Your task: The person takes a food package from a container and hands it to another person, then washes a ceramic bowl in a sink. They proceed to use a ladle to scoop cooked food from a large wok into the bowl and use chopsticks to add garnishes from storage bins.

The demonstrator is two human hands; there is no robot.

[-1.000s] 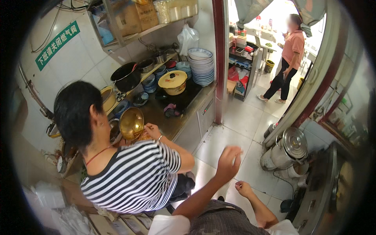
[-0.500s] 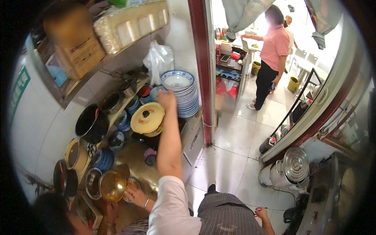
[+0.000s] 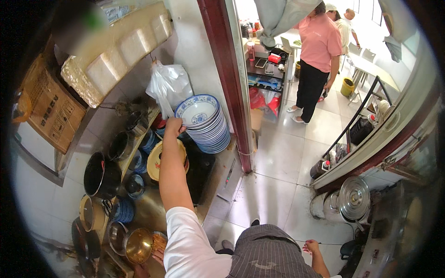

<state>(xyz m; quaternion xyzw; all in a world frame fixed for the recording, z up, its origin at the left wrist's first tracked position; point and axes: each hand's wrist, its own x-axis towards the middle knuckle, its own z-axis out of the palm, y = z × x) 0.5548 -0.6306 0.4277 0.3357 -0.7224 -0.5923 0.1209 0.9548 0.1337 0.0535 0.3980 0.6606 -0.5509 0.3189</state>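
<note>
My left arm stretches out to a tall stack of bowls (image 3: pixel 211 139) at the edge of the counter. These are white outside with blue bands. My left hand (image 3: pixel 174 126) is closed on the near-left rim of the top bowl (image 3: pixel 198 111), which has a blue flower pattern inside and holds nothing. Behind my forearm, a yellow lidded pot (image 3: pixel 154 163) is partly hidden. My right hand (image 3: pixel 312 248) hangs low at my right side, fingers loosely bent and somewhat apart, with nothing seen in it.
A white plastic bag (image 3: pixel 168 85) hangs behind the stack. At lower left, another person's hand (image 3: pixel 159 254) is beside a golden metal bowl (image 3: pixel 138 245). Black pots (image 3: pixel 99 173) line the left shelf. A lidded steel pot (image 3: pixel 354 198) stands right. Several people stand beyond the doorway.
My left hand has gone from beside the stack to the top bowl's rim. The view has shifted, and the person in pink beyond the doorway has turned and lowered an arm.
</note>
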